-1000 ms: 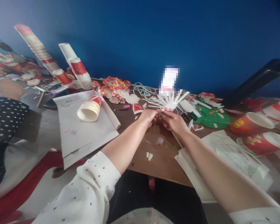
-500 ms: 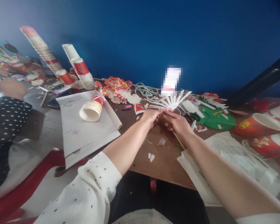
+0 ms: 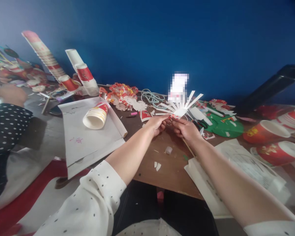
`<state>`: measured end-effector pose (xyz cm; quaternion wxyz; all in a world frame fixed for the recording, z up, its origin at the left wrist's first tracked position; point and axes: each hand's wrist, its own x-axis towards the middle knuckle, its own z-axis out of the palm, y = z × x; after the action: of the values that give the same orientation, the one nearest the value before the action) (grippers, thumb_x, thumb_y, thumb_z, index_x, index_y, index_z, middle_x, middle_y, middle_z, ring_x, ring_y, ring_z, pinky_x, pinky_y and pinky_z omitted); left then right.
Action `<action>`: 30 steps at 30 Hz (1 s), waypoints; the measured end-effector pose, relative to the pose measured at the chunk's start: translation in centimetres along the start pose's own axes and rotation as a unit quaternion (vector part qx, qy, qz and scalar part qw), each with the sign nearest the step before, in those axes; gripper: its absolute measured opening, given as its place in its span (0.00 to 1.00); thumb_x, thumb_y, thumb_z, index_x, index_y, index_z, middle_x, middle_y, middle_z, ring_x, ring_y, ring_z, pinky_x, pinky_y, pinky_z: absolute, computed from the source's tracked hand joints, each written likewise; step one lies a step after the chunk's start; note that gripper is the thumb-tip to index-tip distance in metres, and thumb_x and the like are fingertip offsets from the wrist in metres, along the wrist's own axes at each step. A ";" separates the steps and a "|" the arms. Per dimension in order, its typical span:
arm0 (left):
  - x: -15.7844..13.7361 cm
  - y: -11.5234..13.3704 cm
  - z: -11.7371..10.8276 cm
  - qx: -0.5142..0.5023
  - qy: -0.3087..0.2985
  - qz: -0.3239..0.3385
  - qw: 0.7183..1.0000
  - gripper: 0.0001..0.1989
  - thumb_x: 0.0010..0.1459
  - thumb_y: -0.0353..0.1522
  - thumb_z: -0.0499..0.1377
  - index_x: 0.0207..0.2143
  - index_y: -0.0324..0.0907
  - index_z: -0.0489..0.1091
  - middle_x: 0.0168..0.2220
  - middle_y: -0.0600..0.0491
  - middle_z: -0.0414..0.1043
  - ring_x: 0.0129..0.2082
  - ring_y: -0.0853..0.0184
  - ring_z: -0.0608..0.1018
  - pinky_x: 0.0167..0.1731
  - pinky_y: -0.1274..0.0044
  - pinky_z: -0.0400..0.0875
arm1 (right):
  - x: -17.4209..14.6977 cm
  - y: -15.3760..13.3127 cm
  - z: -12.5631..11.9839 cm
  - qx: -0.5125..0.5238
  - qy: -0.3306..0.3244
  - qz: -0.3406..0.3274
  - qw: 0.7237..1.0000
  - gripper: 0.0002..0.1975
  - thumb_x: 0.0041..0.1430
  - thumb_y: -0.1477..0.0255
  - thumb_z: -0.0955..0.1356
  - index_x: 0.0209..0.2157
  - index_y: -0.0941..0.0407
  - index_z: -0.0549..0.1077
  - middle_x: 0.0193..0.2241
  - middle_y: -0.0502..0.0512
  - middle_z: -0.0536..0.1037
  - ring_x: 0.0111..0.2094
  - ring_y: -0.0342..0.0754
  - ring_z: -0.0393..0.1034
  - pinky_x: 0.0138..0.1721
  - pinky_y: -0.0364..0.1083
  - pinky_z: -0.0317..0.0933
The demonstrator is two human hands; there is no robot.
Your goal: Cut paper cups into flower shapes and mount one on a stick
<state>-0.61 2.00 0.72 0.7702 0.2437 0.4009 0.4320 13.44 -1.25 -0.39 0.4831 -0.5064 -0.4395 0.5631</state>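
Both hands meet over the brown table and grip a paper cup cut into strips (image 3: 180, 112). Its white strips fan out away from me, and a bit of red print shows by my fingertips. My left hand (image 3: 159, 124) pinches its near edge from the left. From the other side, my right hand (image 3: 186, 129) holds it with thumb and curled fingers. A thin stick (image 3: 188, 147) slants below the right hand toward the table's near edge; whether the fingers grip it I cannot tell. Behind the strips, a pale blurred patch hides part of the view.
On the left, stacked cups (image 3: 95, 118) lie on a white sheet (image 3: 76, 131). Tall cup stacks (image 3: 85, 73) lean near the blue wall. Scissors (image 3: 202, 124) and green paper (image 3: 223, 124) are right of my hands. Red cups (image 3: 276, 152) lie far right. A co-worker's dotted sleeve (image 3: 9, 127) is at left.
The view has shifted slightly. The cut cup is tilted a little differently, with its strips spread higher and more white showing. Both hands keep their grip.
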 end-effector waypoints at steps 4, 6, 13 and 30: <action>-0.2 0.0 0.0 0.037 -0.002 0.014 0.999 0.06 0.49 0.25 0.65 0.24 0.34 0.70 0.21 0.52 0.69 0.14 0.82 0.61 0.12 0.88 0.51 | 0.0 -0.1 -0.3 0.022 0.002 0.014 1.000 0.27 0.38 0.67 0.75 0.44 0.59 0.75 0.22 0.47 0.68 0.15 0.33 0.50 0.14 0.37 0.37; -0.2 -0.1 0.0 0.059 0.001 0.026 0.998 0.06 0.49 0.26 0.65 0.23 0.34 0.70 0.20 0.53 0.68 0.13 0.82 0.61 0.12 0.88 0.50 | -0.2 -0.2 -0.2 0.032 -0.002 0.016 0.999 0.27 0.37 0.68 0.75 0.44 0.59 0.74 0.22 0.47 0.68 0.16 0.33 0.50 0.14 0.37 0.36; -0.3 -0.5 0.4 0.109 0.026 0.020 0.993 0.10 0.52 0.31 0.63 0.23 0.35 0.68 0.16 0.56 0.62 0.13 0.80 0.60 0.13 0.86 0.50 | -0.6 -0.1 -0.2 -0.026 -0.020 0.003 0.999 0.22 0.43 0.62 0.72 0.40 0.61 0.74 0.14 0.43 0.61 0.14 0.35 0.48 0.15 0.38 0.38; 0.4 -1.0 0.9 0.104 0.042 0.080 0.990 0.07 0.47 0.22 0.60 0.19 0.35 0.67 0.14 0.59 0.57 0.12 0.82 0.55 0.13 0.85 0.44 | -0.7 -0.4 0.3 -0.344 0.033 -0.186 0.920 0.15 0.58 0.66 0.63 0.41 0.56 0.76 0.16 0.49 0.71 0.21 0.46 0.65 0.29 0.44 0.57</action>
<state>0.68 1.86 0.34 0.6861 0.3354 0.4548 0.4582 13.17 -1.93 0.11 0.3899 -0.5687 -0.6760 0.2601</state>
